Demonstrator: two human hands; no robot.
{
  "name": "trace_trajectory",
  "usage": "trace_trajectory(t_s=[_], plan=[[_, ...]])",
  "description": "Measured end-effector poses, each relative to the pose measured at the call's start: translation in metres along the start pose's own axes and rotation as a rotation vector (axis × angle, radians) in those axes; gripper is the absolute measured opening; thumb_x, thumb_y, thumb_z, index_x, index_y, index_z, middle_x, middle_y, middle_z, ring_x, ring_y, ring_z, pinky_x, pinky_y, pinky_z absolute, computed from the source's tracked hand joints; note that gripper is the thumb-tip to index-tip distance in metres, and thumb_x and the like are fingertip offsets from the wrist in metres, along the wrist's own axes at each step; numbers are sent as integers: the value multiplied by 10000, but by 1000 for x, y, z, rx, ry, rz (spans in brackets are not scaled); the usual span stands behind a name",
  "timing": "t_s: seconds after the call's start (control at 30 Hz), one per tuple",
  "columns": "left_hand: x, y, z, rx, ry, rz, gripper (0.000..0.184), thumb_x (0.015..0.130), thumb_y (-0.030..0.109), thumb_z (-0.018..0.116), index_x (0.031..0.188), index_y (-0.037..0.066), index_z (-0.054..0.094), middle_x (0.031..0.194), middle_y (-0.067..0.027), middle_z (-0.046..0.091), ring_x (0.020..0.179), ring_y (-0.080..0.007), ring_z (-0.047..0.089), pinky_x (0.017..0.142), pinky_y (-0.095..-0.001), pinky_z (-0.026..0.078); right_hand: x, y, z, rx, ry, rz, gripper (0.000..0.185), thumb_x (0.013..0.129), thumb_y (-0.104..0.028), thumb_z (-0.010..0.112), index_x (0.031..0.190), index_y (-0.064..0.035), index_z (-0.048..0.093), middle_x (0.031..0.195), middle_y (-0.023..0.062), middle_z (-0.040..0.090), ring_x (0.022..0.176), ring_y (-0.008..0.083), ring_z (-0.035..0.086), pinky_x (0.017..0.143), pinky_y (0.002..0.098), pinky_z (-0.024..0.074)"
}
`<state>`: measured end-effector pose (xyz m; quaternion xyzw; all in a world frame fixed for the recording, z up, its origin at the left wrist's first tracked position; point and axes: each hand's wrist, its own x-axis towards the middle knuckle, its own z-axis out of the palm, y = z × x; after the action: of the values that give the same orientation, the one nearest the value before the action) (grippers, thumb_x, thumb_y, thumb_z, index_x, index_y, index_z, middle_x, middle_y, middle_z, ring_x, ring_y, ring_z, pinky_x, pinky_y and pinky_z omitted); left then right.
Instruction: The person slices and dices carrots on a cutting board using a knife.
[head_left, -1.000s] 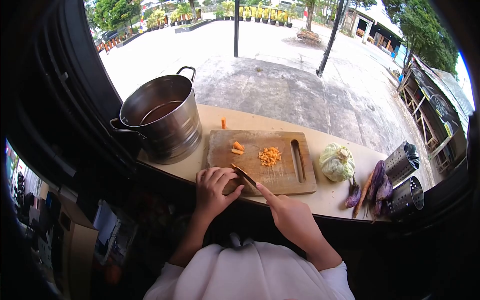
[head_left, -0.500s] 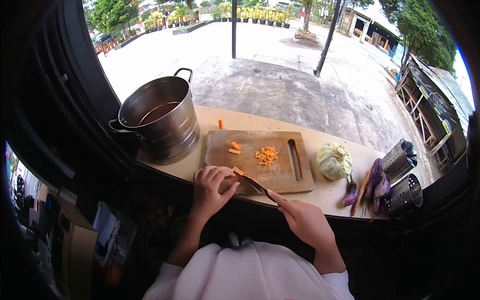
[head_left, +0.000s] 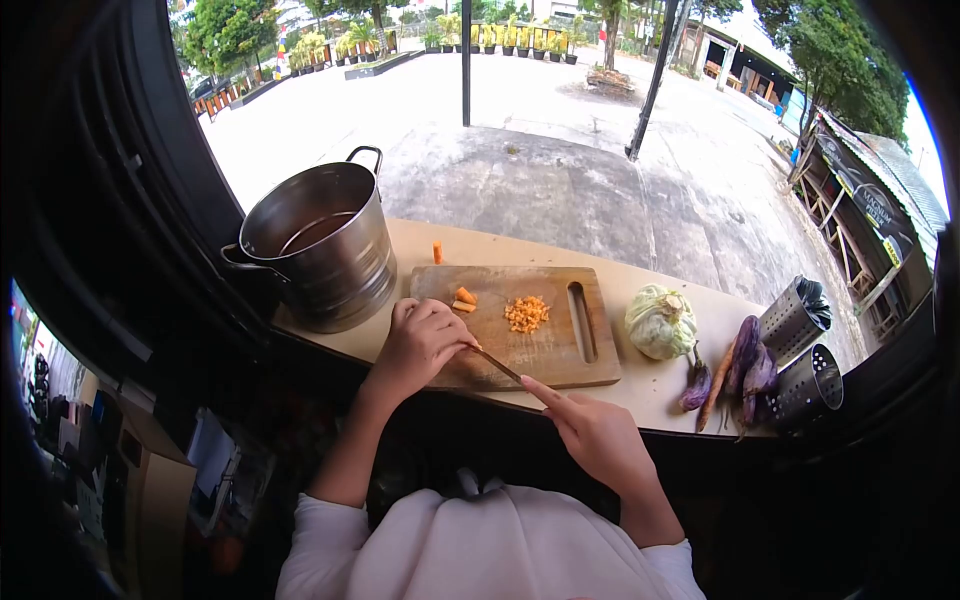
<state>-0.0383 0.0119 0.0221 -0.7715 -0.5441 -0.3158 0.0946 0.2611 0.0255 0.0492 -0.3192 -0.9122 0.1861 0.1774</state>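
Observation:
A wooden cutting board (head_left: 540, 368) lies on the counter, with a heap of diced carrot (head_left: 526, 314) on it and larger carrot pieces (head_left: 464, 298) beside my left hand. My left hand (head_left: 425, 340) rests over the board's left part, fingers together, hiding whatever they press on. In my right hand (head_left: 590, 430) is the handle of a knife (head_left: 497, 364), index finger along its back. The blade tip reaches my left fingertips. Another carrot piece (head_left: 437, 252) stands behind the board.
A big metal pot (head_left: 330, 250) with brown liquid stands left of the board. To the right are a cabbage (head_left: 660, 322), purple eggplants (head_left: 742, 360), a long carrot (head_left: 716, 385) and two perforated metal holders (head_left: 806, 385). The counter's front edge runs below the board.
My left hand has moved up and forward over the carrot strip, which is now hidden. The knife has stayed in my right hand, its tip now at my left fingers.

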Motion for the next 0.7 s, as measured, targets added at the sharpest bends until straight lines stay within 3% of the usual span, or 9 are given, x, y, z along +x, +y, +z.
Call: trace_trajectory(t_s=[0.23,0.33,0.37,0.47,0.5,0.7], plan=[[3,-23,9,-52,-43,47,87,838,182,803,915,170,762,966,48,702,1046,-171,628,995,-393,408,-7,14,-11,134,-11,8,561,997,-123,629,1521,-302,533,895,126,703,718,318,666,682,390,550],[3,-29,13,-97,-57,53,94,848,184,795,936,161,771,979,41,703,1059,-177,632,1011,-400,421,-14,41,-5,439,108,15,561,971,-37,655,1476,-275,598,985,158,739,717,280,663,704,342,540],[2,-31,15,-119,-57,47,103,852,184,792,952,162,778,985,39,704,1066,-181,632,1015,-403,426,-16,43,-5,480,178,22,566,964,29,646,1459,-243,621,957,122,754,697,191,645,693,302,518],[3,-32,17,-186,-65,53,143,860,183,786,1002,169,798,991,30,707,1074,-194,636,1014,-405,446,-28,59,-9,660,133,259,542,986,17,628,1478,-210,603,838,35,692,688,104,614,651,267,492],[3,-32,17,-210,-70,59,158,863,183,785,1019,172,804,991,26,708,1075,-199,638,1011,-405,454,-32,71,-3,789,128,264,530,1014,4,601,1510,-181,569,767,-16,583,604,48,540,563,216,436],[3,-39,18,-271,-121,65,181,858,187,796,1037,163,810,990,0,710,1013,-220,657,955,-389,490,-36,89,4,1055,180,260,522,1060,-51,551,1570,-129,472,719,-16,530,485,26,423,445,182,341]])
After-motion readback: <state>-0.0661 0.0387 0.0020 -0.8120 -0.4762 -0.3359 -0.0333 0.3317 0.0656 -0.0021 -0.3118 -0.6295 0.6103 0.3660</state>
